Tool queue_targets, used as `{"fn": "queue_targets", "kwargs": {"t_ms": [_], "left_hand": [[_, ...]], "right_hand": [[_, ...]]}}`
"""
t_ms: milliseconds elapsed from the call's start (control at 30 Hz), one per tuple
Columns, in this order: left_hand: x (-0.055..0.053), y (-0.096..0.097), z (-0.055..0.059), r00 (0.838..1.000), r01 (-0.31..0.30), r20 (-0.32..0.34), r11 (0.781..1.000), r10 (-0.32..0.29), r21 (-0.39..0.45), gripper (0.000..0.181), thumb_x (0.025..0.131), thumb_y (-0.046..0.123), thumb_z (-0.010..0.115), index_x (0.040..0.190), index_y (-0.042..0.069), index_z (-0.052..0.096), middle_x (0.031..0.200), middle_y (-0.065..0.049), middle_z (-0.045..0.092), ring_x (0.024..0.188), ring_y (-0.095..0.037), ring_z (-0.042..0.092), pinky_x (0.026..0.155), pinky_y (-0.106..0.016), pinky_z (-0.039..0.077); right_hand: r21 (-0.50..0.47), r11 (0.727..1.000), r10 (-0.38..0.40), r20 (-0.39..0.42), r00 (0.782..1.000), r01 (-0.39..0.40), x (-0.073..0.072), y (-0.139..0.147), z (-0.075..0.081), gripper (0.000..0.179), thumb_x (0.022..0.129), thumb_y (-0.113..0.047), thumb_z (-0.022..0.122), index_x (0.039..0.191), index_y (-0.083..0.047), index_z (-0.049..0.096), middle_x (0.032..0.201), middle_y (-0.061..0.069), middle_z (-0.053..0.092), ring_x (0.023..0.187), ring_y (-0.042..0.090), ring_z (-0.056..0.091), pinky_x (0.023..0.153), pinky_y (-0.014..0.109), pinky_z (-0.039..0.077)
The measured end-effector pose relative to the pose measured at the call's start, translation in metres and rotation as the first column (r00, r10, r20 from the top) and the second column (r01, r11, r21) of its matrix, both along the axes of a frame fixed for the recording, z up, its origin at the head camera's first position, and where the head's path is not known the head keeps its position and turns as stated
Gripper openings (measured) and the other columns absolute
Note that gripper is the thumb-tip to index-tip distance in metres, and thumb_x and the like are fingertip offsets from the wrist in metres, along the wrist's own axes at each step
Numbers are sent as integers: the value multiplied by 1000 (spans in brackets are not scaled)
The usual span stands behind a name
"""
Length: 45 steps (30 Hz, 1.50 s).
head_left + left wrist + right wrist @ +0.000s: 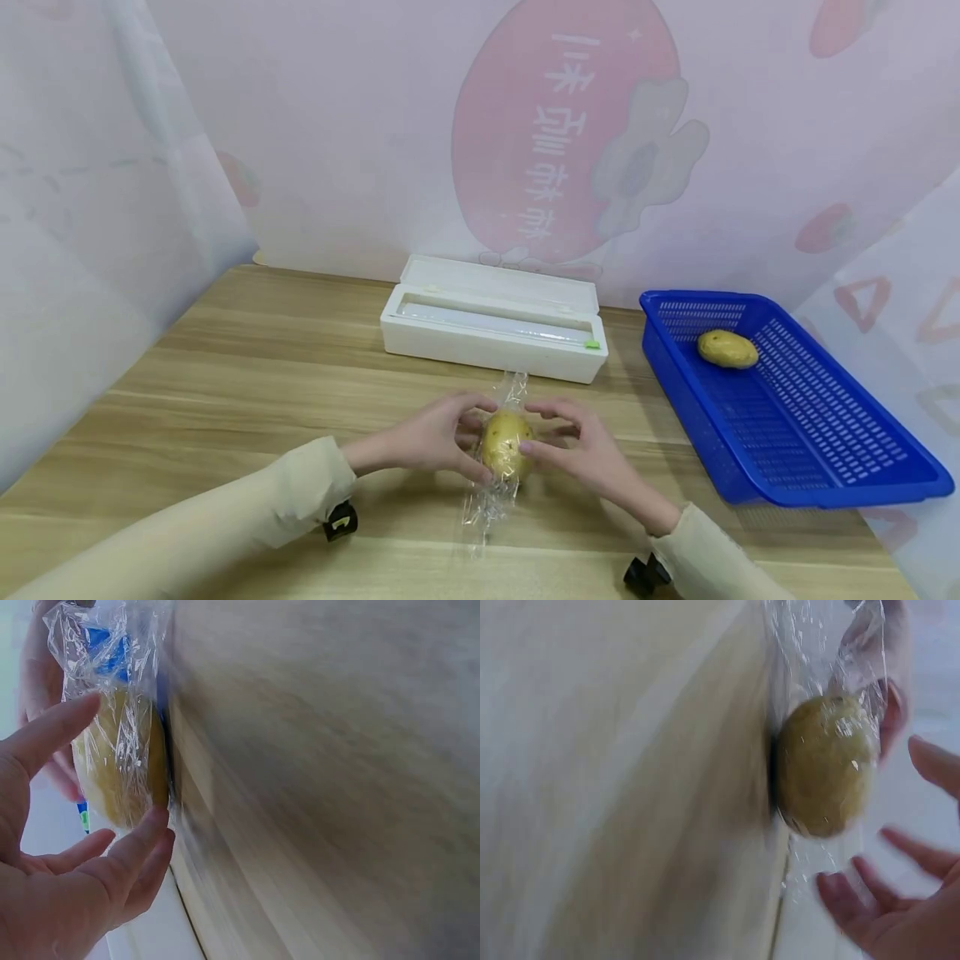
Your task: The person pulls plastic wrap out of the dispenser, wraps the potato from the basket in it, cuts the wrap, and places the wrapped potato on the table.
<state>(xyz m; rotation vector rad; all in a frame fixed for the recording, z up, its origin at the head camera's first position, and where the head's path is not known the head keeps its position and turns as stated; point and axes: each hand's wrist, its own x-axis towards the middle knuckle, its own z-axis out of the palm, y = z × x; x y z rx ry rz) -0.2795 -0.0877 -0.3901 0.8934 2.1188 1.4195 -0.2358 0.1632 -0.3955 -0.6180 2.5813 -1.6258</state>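
A potato [506,446] lies on the table in clear cling film [487,508], whose loose ends stick out at both of its ends. My left hand [438,435] curves around its left side; in the left wrist view, thumb and fingertips meet the wrapped potato [120,761] near its two ends. From the other side comes my right hand [581,446], its fingers spread and loosely bent. The right wrist view shows a gap between that hand [900,907] and the potato [825,769]. Film glare hides part of the potato's skin.
Behind the hands stands a white cling film box [487,346] with its lid raised, a film roll inside and a green tab at its right. A blue plastic basket [697,417] at the right contains another potato [727,348]. Printed curtains [337,150] enclose the table.
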Motion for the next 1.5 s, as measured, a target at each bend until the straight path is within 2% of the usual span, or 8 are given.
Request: {"fn": "queue_targets", "kwargs": {"t_ms": [67, 167, 267, 400, 700, 1067, 1300, 1500], "left_hand": [[2, -4, 0, 999, -22, -44, 1000, 22, -14, 84, 71, 13, 90, 138, -4, 44, 137, -23, 43, 116, -41, 55, 88, -38, 52], [4, -9, 4, 995, -37, -89, 999, 35, -12, 73, 77, 14, 85, 136, -4, 47, 136, -21, 44, 116, -42, 54, 89, -39, 52], [6, -11, 7, 993, -35, -117, 999, 35, 3, 62, 81, 7, 81, 133, -6, 50, 135, -19, 47, 116, -42, 54, 90, -41, 51], [6, -11, 7, 990, -32, -140, 999, 33, 5, 54, 82, 3, 79, 129, -6, 53, 132, -18, 50, 114, -40, 56, 89, -40, 51], [6, -10, 6, 975, -14, -223, 1000, 17, 14, 43, 80, -1, 78, 118, -5, 60, 121, -16, 58, 108, -35, 59, 83, -35, 54], [10, -4, 5, 875, 56, -473, 992, -103, -112, 47, 71, 3, 87, 112, -1, 64, 105, -6, 61, 84, -15, 63, 66, -22, 55], [12, 6, 1, 772, 41, -632, 998, -63, -50, 55, 70, 23, 91, 113, 4, 63, 100, 0, 59, 83, -11, 60, 68, -23, 52], [16, 14, -1, 774, -2, -633, 1000, -16, -27, 49, 71, 27, 90, 106, 6, 63, 95, 5, 55, 80, -11, 57, 69, -22, 52]], "right_hand": [[69, 996, 68, -152, 986, -58, 1, 4, 2, 50, 80, -21, 84, 125, -10, 66, 131, 8, 57, 119, 29, 53, 96, 53, 43], [161, 973, 210, -320, 924, -165, 3, 5, 6, 48, 74, -13, 88, 118, -14, 70, 132, 8, 56, 123, 28, 49, 98, 59, 39], [232, 946, 304, -400, 865, -225, 5, 2, 6, 48, 70, -11, 90, 114, -17, 72, 132, 8, 55, 123, 30, 48, 98, 59, 39], [258, 933, 343, -427, 837, -250, 6, -4, 3, 42, 69, -12, 90, 108, -17, 75, 133, 11, 54, 124, 33, 46, 99, 57, 40], [191, 956, 280, -363, 889, -223, 7, -8, -1, 12, 80, -15, 82, 88, -21, 76, 130, 6, 56, 121, 27, 50, 99, 50, 42], [51, 997, 70, -265, 962, -59, 5, -15, -5, 9, 85, -12, 78, 88, -19, 73, 115, 0, 65, 116, 21, 55, 102, 54, 36], [4, 1000, -5, -194, 981, 6, 4, -18, -2, 5, 85, -13, 77, 86, -12, 73, 110, -4, 67, 111, 18, 59, 98, 47, 43], [-35, 999, -19, -151, 988, 14, 3, -18, -3, 4, 86, -7, 76, 85, -9, 72, 110, 0, 67, 110, 22, 60, 98, 49, 44]]}}
